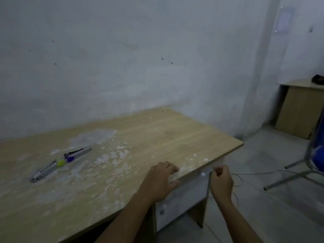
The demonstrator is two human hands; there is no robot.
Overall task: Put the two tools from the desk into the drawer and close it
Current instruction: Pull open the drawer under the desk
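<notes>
Head view: hands seemingly at drawer.

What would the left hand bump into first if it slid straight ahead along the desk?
Probably nothing: the left hand points across bare desk toward the wall. The two tools lie well off to its left.
</notes>
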